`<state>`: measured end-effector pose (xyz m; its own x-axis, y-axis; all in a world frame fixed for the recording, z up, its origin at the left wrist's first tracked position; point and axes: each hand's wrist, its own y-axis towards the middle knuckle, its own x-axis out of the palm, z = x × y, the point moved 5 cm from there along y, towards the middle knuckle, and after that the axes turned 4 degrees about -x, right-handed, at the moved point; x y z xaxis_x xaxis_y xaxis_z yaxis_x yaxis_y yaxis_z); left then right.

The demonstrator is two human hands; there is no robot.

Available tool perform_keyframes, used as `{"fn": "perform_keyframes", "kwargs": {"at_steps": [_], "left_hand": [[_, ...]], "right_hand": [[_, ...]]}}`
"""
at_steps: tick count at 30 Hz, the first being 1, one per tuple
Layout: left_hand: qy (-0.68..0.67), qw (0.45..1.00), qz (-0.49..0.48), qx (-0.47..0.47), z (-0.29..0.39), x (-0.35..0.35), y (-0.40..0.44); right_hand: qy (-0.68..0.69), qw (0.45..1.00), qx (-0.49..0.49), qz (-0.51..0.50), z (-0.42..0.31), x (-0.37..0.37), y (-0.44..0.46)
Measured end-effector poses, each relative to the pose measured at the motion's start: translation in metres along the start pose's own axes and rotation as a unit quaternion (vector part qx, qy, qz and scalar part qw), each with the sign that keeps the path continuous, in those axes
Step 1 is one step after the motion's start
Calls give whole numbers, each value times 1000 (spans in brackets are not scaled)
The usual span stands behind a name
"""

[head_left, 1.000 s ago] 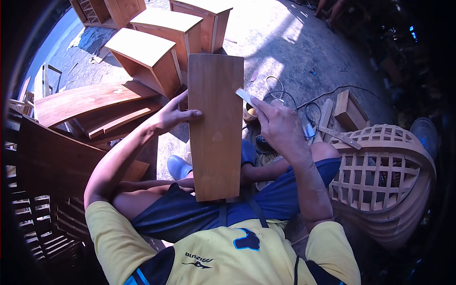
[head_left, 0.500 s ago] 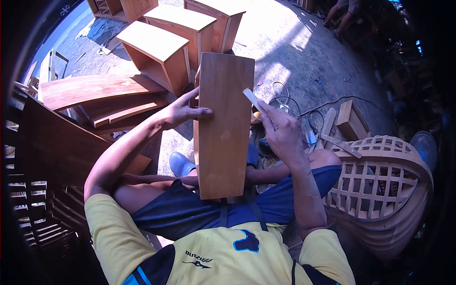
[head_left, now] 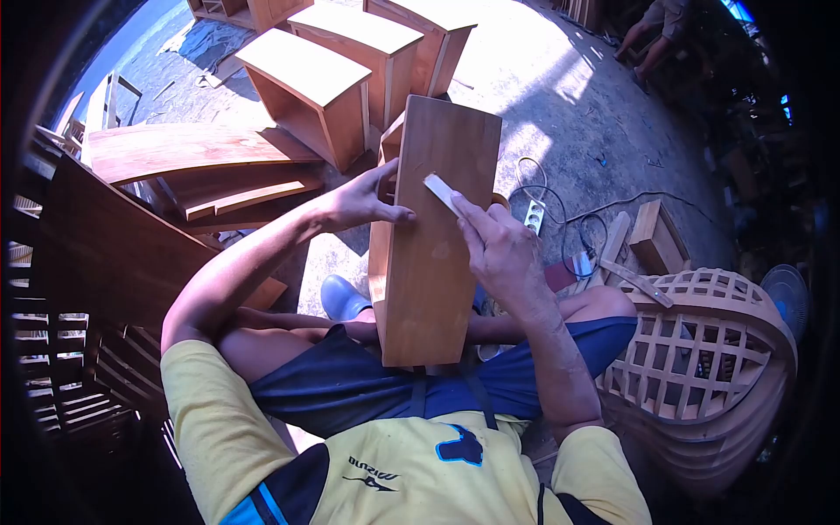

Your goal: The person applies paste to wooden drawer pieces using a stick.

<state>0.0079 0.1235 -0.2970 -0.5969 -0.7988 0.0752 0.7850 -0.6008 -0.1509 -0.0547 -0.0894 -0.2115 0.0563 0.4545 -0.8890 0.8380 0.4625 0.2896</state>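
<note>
A wooden drawer (head_left: 442,254) stands between my knees, its long smooth panel facing up toward me. My left hand (head_left: 372,201) grips the drawer's left edge, thumb on the panel and fingers hidden behind the side. In my right hand (head_left: 503,241) is a pale flat stick (head_left: 444,194), pinched between thumb and fingers. The stick's brownish tip lies over the panel's upper part, by a small dark mark; whether it touches the wood I cannot tell.
Several wooden cabinets (head_left: 302,66) stand ahead on the concrete. Curved boards (head_left: 201,157) are stacked at left. A power strip (head_left: 534,216) with cords, a small wooden box (head_left: 658,236), a lattice wooden piece (head_left: 691,350) and a fan (head_left: 785,297) are at right. Another person's legs (head_left: 652,52) show far back.
My right hand has brought the stick from the panel's right edge leftward over its face. The drawer and surroundings sit farther right in view; my left hand keeps its grip.
</note>
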Motion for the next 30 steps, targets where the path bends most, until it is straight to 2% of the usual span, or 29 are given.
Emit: {"fn": "perform_keyframes", "kwargs": {"at_steps": [3, 5, 8, 11, 14, 18, 20, 21, 23, 28, 30], "left_hand": [[-5, 1000, -10, -10, 0, 3, 3], [2, 1000, 1, -6, 3, 3, -1], [33, 999, 11, -12, 5, 1, -1], [1, 1000, 6, -21, 9, 5, -4], [29, 999, 10, -11, 11, 6, -4], [18, 1000, -3, -5, -6, -4, 0], [43, 999, 10, -3, -11, -9, -1], [40, 999, 3, 1, -8, -7, -1], [21, 999, 7, -30, -1, -4, -5], [56, 998, 1, -16, -5, -4, -4], [53, 999, -8, -12, -5, -2, -3]], "right_hand": [[-20, 1000, -8, 1, -6, 1, 10], [-72, 997, -10, -32, -9, 8, 14], [-75, 994, -9, -73, -8, -4, 7], [-48, 998, 18, -38, -10, -10, 8], [-66, 998, 8, -18, -11, 3, 15], [-58, 996, 12, -59, -5, -6, -1], [28, 999, 28, 23, 13, -16, -17], [21, 999, 33, 24, 26, -14, -22], [53, 991, 44, 114, 50, -16, -31], [46, 991, 61, 112, 53, -10, -23], [-6, 994, 85, 71, 50, -6, -18]]}}
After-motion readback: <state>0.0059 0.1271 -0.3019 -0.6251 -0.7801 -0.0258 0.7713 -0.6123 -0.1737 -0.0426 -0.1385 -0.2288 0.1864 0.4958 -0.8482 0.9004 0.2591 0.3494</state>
